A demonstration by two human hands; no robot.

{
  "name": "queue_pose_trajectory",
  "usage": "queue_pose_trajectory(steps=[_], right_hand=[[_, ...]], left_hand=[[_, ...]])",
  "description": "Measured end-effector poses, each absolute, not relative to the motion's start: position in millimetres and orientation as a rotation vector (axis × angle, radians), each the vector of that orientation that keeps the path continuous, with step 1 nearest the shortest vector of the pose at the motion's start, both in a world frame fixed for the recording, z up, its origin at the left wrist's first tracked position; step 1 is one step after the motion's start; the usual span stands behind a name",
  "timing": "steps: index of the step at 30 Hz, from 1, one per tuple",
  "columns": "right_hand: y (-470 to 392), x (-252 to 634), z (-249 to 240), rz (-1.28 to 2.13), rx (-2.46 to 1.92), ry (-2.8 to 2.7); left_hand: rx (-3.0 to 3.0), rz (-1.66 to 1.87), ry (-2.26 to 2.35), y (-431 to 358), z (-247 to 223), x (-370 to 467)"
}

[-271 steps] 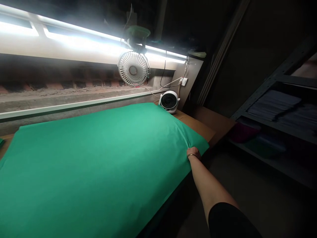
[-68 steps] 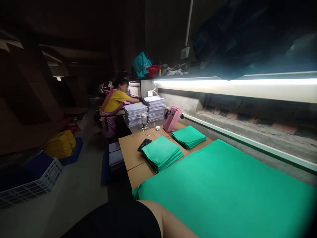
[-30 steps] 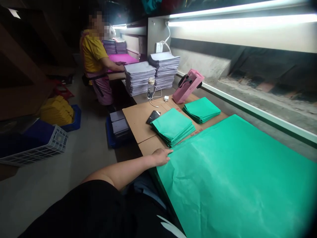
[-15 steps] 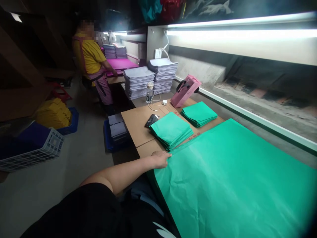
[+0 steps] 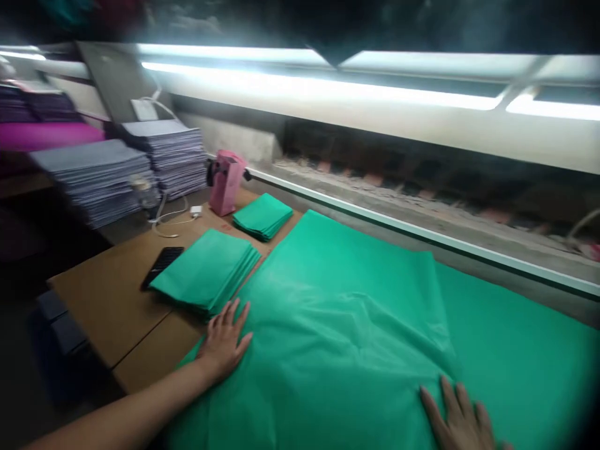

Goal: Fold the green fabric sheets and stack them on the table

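A large green sheet (image 5: 319, 325) covers the near and right part of the table, with wrinkles in its middle. On its left edge lies my left hand (image 5: 222, 340), palm down with the fingers spread. My right hand (image 5: 462, 415) rests at the bottom right on the green material, its fingers apart and its lower part cut off by the frame. Beside my left hand is a stack of folded green pieces (image 5: 206, 265). A smaller green stack (image 5: 263, 215) sits farther back.
A black phone (image 5: 162, 265), a white charger (image 5: 195, 211) with cable, a pink box (image 5: 226, 184) and a bottle (image 5: 144, 190) stand or lie on the table. Tall grey stacks (image 5: 98, 178) are at the left. A ledge (image 5: 375, 215) runs along the back.
The view has swung right. My left hand has gone from pointing at the sheet's corner to lying flat on it. My right hand has come into view, and the sheet shows a fold at its right.
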State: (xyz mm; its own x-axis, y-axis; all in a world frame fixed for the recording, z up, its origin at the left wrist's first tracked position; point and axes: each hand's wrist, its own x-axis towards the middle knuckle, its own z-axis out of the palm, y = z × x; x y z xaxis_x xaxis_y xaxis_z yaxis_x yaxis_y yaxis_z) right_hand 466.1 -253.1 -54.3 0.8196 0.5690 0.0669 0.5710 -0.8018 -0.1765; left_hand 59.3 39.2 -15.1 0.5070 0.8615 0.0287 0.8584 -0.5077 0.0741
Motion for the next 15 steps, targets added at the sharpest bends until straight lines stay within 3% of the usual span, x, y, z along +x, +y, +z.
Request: queue_pose_trajectory(steps=[8, 11, 15], right_hand=[[-66.6, 654.7, -11.8, 0.024, -2.97, -0.521], [-55.9, 669.3, -15.8, 0.015, -2.969, -0.452], [-108.5, 612.8, -32.5, 0.04, -2.987, -0.612]], left_hand=[[2.776, 0.155, 1.555, 42.5, -37.0, 61.7], [2.747, 0.194, 1.518, 43.6, -41.0, 61.0], [2.715, 0.185, 1.445, 47.4, -31.0, 61.7]])
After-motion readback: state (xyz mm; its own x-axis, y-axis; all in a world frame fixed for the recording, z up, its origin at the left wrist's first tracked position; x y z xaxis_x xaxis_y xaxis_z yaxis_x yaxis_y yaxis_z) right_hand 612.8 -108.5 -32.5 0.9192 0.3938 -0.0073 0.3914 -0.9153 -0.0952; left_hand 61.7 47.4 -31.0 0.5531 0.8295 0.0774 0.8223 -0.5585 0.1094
